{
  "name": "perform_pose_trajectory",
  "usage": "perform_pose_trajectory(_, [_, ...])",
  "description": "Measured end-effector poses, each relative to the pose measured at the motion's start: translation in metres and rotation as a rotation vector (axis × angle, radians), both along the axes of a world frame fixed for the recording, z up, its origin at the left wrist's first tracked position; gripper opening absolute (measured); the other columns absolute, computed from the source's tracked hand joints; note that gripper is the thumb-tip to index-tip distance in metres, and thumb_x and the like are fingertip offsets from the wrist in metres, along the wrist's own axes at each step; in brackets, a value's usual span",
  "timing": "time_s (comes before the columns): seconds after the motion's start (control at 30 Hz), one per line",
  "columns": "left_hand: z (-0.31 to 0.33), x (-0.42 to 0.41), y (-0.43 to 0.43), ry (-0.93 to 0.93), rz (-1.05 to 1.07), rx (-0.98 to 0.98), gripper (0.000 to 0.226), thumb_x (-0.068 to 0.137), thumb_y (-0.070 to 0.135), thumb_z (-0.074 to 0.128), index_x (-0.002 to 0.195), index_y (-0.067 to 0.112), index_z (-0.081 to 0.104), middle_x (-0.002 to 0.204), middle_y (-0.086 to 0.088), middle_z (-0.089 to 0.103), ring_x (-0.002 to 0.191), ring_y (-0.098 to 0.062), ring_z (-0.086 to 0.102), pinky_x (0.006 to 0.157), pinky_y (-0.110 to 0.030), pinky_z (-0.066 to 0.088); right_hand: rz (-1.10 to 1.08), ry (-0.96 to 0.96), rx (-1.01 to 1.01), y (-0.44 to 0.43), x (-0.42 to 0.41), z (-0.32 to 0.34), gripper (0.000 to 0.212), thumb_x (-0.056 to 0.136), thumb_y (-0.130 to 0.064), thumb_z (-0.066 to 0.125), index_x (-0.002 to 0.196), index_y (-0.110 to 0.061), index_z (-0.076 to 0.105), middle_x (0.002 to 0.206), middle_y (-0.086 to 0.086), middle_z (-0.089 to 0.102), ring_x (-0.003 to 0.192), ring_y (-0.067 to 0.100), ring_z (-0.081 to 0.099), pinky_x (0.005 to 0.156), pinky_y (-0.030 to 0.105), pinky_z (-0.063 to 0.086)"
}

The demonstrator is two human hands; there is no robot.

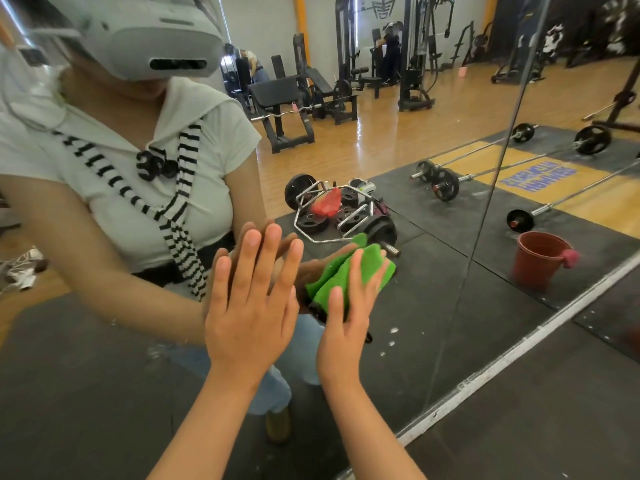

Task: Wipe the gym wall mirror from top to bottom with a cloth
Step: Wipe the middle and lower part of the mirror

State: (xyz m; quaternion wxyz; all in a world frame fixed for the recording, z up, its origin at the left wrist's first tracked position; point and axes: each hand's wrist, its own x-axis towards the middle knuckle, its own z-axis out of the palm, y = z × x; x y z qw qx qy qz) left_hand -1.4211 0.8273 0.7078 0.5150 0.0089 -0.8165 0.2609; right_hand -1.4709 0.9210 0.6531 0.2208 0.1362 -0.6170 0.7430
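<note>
The gym wall mirror [433, 265] fills most of the head view and shows my reflection. My left hand [249, 299] lies flat against the glass, fingers straight and spread. Just to its right, my right hand [349, 313] presses a folded green cloth [349, 268] onto the lower part of the mirror with straight fingers. The cloth sticks out above and to the right of my fingertips. White specks mark the glass just right of my right wrist.
A vertical seam [485, 216] splits the mirror panels to the right. The mirror's pale bottom edge [519, 348] runs diagonally above black rubber flooring [554, 420]. Reflected in the glass are a red bucket [536, 258], barbells, weight machines and other people.
</note>
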Motion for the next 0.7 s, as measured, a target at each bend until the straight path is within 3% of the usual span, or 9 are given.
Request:
perform_pose_trajectory(0.13, [-0.002, 0.0, 0.0, 0.007, 0.003, 0.002, 0.06, 0.105, 0.027, 0.03, 0.16, 0.017, 0.007, 0.168, -0.009, -0.007, 0.155, -0.024, -0.005, 0.126, -0.043, -0.002, -0.049, 0.114, 0.078, 0.012, -0.01, -0.004, 0.047, 0.104, -0.047, 0.033, 0.148, -0.03, 0.037, 0.166, -0.001, 0.006, 0.153, 0.017, -0.006, 0.123, 0.049, -0.002])
perform_pose_trajectory(0.27, [0.001, 0.0, 0.002, 0.0, -0.009, 0.018, 0.059, 0.106, 0.027, 0.028, 0.16, 0.018, 0.007, 0.168, -0.008, -0.009, 0.155, -0.023, -0.007, 0.126, -0.043, -0.002, -0.133, -0.019, 0.061, 0.02, -0.038, 0.018, 0.046, 0.101, -0.044, 0.028, 0.146, -0.045, 0.019, 0.163, -0.008, -0.003, 0.15, 0.005, -0.013, 0.122, 0.041, -0.007])
perform_pose_trajectory(0.37, [-0.002, 0.0, 0.001, 0.005, -0.002, 0.015, 0.06, 0.105, 0.027, 0.031, 0.16, 0.018, 0.008, 0.168, -0.008, -0.007, 0.155, -0.023, -0.005, 0.126, -0.043, -0.001, -0.149, -0.022, 0.131, 0.011, -0.027, 0.014, 0.056, 0.102, -0.057, 0.022, 0.153, -0.04, 0.006, 0.163, -0.01, -0.011, 0.15, 0.01, -0.017, 0.122, 0.046, -0.007])
perform_pose_trajectory(0.47, [-0.002, 0.0, 0.0, 0.002, 0.001, 0.01, 0.062, 0.104, 0.027, 0.035, 0.16, 0.017, 0.011, 0.168, -0.009, -0.006, 0.155, -0.024, -0.004, 0.126, -0.044, -0.001, -0.058, -0.019, 0.174, -0.002, 0.004, -0.011, 0.063, 0.1, -0.063, 0.02, 0.155, -0.037, 0.005, 0.162, -0.022, -0.015, 0.15, 0.011, -0.018, 0.122, 0.049, -0.005])
perform_pose_trajectory(0.7, [-0.001, -0.001, 0.001, -0.008, 0.009, 0.014, 0.062, 0.104, 0.027, 0.035, 0.16, 0.019, 0.008, 0.168, -0.007, -0.009, 0.155, -0.023, -0.006, 0.126, -0.043, -0.002, -0.119, -0.119, 0.117, 0.021, -0.042, 0.031, 0.05, 0.096, -0.052, 0.017, 0.144, -0.047, 0.001, 0.158, -0.015, -0.012, 0.143, -0.007, -0.022, 0.118, 0.025, -0.015])
